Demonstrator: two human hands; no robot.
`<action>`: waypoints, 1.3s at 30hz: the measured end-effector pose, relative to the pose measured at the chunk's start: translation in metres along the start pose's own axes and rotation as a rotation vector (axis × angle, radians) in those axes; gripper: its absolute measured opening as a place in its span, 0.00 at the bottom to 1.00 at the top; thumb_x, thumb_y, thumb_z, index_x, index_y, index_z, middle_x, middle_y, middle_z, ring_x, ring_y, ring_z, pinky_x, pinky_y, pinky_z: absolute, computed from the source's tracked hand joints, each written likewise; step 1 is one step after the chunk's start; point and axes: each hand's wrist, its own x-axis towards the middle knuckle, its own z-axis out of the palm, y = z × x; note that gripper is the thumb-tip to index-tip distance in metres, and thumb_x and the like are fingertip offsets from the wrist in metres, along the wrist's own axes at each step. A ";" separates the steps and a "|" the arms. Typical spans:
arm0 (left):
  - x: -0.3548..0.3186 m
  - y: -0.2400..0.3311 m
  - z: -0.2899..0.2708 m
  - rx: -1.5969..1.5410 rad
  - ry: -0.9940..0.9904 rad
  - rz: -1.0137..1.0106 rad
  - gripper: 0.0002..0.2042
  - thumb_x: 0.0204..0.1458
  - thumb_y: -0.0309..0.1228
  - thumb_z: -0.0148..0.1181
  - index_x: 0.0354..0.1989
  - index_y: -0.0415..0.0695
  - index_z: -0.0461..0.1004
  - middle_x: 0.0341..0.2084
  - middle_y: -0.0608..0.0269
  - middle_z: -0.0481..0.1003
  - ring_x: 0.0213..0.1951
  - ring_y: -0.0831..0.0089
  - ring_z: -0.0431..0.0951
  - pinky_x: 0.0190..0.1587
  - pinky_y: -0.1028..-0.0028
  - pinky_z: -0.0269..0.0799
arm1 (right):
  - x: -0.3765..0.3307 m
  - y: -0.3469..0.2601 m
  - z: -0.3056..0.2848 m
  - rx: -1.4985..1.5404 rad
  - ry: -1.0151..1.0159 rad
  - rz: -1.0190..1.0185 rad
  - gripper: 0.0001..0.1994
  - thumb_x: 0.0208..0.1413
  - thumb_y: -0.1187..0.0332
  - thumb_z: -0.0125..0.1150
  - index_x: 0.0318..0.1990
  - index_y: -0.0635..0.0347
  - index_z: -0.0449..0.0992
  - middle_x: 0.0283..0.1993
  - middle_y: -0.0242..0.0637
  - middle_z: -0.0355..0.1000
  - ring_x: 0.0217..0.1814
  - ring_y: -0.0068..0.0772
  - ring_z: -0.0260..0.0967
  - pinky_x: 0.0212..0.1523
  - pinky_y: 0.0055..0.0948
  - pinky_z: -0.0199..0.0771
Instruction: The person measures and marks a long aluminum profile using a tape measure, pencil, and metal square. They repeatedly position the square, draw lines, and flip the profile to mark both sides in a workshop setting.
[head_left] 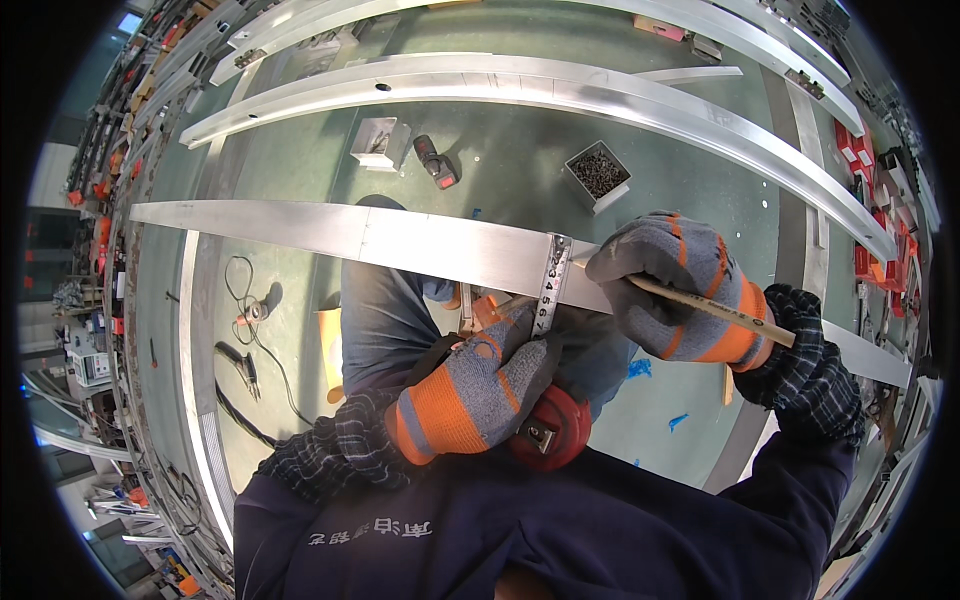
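Observation:
A long flat metal bar (440, 245) runs across in front of me, over my knees. My left hand (475, 390), in a grey and orange work glove, is closed on a red tape measure (558, 432) and its pulled-out blade. That blade (550, 288) lies across the bar's width, its end near the far edge. In my right hand (675, 285), gloved alike, is a wooden pencil (715, 308). The pencil's tip touches or nearly touches the bar just right of the blade. My right fingers partly hide the bar.
Beyond the bar, a cordless tool (435, 162), a white box (380, 142) and a box of screws (598, 172) sit on the green floor. Farther off lie more metal profiles (520, 85). Pliers (240, 368) and a cable (262, 340) are at left, red boxes (853, 150) at right.

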 end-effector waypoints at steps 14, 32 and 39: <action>-0.001 0.006 0.002 -0.065 -0.003 0.025 0.24 0.81 0.41 0.47 0.76 0.37 0.64 0.41 0.54 0.87 0.42 0.74 0.87 0.43 0.73 0.83 | -0.006 0.003 0.000 0.016 -0.030 0.050 0.14 0.50 0.77 0.70 0.46 0.59 0.82 0.42 0.41 0.83 0.40 0.48 0.83 0.45 0.42 0.85; 0.002 -0.004 0.000 0.004 -0.008 0.093 0.23 0.81 0.39 0.48 0.77 0.39 0.65 0.39 0.55 0.87 0.41 0.73 0.86 0.46 0.71 0.82 | -0.002 0.003 0.003 0.041 0.024 -0.034 0.10 0.57 0.77 0.72 0.46 0.62 0.80 0.35 0.41 0.80 0.31 0.42 0.80 0.34 0.37 0.83; 0.002 -0.008 0.000 0.022 -0.022 0.128 0.24 0.81 0.41 0.48 0.76 0.39 0.66 0.39 0.54 0.86 0.41 0.73 0.86 0.47 0.71 0.81 | -0.005 0.004 0.000 -0.038 0.086 -0.072 0.12 0.50 0.78 0.70 0.42 0.59 0.82 0.34 0.39 0.80 0.32 0.45 0.80 0.35 0.38 0.81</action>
